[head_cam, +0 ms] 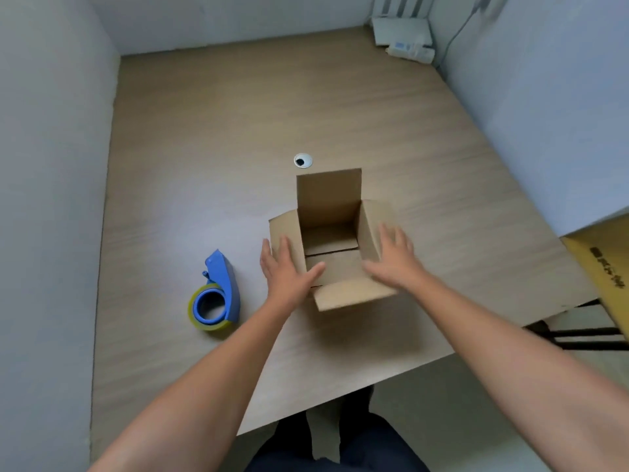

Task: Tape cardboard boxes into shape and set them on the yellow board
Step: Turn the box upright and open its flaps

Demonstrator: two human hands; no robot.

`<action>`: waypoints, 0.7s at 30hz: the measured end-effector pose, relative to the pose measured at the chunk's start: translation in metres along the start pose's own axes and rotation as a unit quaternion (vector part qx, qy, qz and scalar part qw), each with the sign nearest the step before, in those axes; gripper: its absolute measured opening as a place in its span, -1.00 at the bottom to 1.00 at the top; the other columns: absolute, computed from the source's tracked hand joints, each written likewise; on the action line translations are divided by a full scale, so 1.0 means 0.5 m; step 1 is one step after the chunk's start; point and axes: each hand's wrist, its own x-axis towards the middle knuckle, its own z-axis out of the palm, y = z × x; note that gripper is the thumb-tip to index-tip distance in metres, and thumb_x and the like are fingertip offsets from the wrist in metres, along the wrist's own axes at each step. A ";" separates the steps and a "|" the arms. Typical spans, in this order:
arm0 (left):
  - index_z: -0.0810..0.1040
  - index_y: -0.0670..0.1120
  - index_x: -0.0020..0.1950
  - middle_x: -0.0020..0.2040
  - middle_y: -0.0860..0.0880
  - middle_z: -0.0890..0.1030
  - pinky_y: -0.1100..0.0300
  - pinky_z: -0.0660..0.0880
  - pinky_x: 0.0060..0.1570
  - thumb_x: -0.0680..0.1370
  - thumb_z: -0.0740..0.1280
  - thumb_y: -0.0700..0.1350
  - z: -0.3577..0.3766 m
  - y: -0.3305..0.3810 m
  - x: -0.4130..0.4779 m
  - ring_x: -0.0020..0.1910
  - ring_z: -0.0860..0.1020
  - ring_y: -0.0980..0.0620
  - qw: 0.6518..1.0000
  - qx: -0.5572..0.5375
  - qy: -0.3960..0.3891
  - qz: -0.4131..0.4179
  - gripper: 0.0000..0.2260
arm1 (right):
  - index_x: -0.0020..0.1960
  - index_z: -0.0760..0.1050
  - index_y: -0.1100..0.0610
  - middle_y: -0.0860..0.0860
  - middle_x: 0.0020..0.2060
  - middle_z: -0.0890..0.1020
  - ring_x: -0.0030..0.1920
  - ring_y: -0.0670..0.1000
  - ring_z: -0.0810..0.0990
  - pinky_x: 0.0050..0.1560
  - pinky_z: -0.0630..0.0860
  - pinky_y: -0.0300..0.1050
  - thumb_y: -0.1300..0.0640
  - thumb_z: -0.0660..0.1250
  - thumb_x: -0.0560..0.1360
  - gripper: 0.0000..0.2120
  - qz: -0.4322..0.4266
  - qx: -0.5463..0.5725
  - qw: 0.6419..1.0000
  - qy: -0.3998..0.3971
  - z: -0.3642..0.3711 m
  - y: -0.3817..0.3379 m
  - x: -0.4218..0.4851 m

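A small brown cardboard box (335, 229) stands upright on the wooden table (211, 137), top open, with its far flap raised and its side flaps spread outward. My left hand (287, 270) lies flat with straight fingers against the box's left flap, thumb reaching toward the opening. My right hand (391, 257) is spread open at the box's right flap. A blue tape dispenser (218, 294) with a roll of yellowish tape lies on the table left of the box. The yellow board (602, 267) shows at the right edge.
A round white cable grommet (303, 160) sits in the table behind the box. A white device and papers (403, 37) lie in the far right corner. Grey partition walls enclose the table on the left, back and right. A dark chair frame (585, 335) is under the board.
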 end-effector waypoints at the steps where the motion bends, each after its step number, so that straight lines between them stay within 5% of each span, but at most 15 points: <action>1: -0.07 0.13 0.67 0.65 0.09 -0.17 -0.10 0.12 0.56 0.53 0.46 0.15 0.006 0.004 0.001 0.63 -0.07 -0.10 1.000 -0.015 -0.013 -0.020 -0.10 | 0.65 -0.24 -0.06 0.14 0.64 -0.15 0.63 0.21 -0.12 0.57 0.06 0.15 -0.04 0.35 0.56 -0.08 0.018 0.027 0.999 -0.022 0.022 0.023 -0.030; 5: -0.02 0.12 0.67 0.61 0.08 0.05 0.01 0.35 0.43 0.56 0.36 -0.24 0.035 0.036 -0.012 0.54 0.20 -0.11 0.991 -0.078 -0.112 -0.015 -0.18 | 0.65 -0.12 -0.15 0.06 0.64 -0.01 0.61 0.17 0.10 0.56 0.19 0.12 0.09 0.34 0.57 -0.15 0.071 0.199 0.977 -0.013 0.054 0.099 -0.102; 12: 0.05 0.12 0.65 0.55 0.10 0.18 0.18 0.54 0.03 0.56 0.33 -0.23 0.256 0.260 -0.085 0.39 0.35 -0.09 0.965 -0.105 -0.231 0.071 -0.24 | 0.54 0.16 -0.35 -0.19 0.51 0.35 0.41 -0.01 0.47 0.40 0.47 0.12 0.04 0.30 0.41 -0.24 0.108 0.465 0.868 0.139 -0.061 0.373 -0.247; 14: 0.07 0.12 0.64 0.55 0.08 0.20 0.08 0.57 0.14 0.49 0.39 -0.14 0.356 0.358 -0.129 0.44 0.36 -0.10 0.951 -0.077 -0.280 0.108 -0.20 | 0.53 0.19 -0.35 -0.15 0.47 0.37 0.34 0.01 0.51 0.31 0.52 0.06 0.10 0.32 0.45 -0.26 0.142 0.503 0.829 0.199 -0.107 0.491 -0.306; 17: 0.10 0.03 0.64 0.57 0.02 0.20 -0.09 0.36 0.47 0.29 0.41 0.14 0.512 0.502 -0.207 0.52 0.28 -0.06 0.926 0.003 -0.332 0.179 -0.03 | 0.52 0.25 -0.29 -0.08 0.38 0.37 0.24 -0.02 0.51 0.13 0.50 -0.11 0.11 0.34 0.42 -0.27 0.201 0.535 0.769 0.287 -0.164 0.672 -0.393; 21: 0.18 0.02 0.64 0.65 -0.06 0.07 -0.10 0.12 0.57 0.32 0.33 0.27 0.694 0.677 -0.294 0.60 0.09 -0.12 0.885 0.138 -0.329 0.301 -0.08 | 0.49 0.20 -0.38 0.02 0.26 0.39 0.06 0.06 0.57 0.07 0.56 -0.01 -0.03 0.33 0.31 -0.21 0.253 0.548 0.712 0.358 -0.205 0.881 -0.468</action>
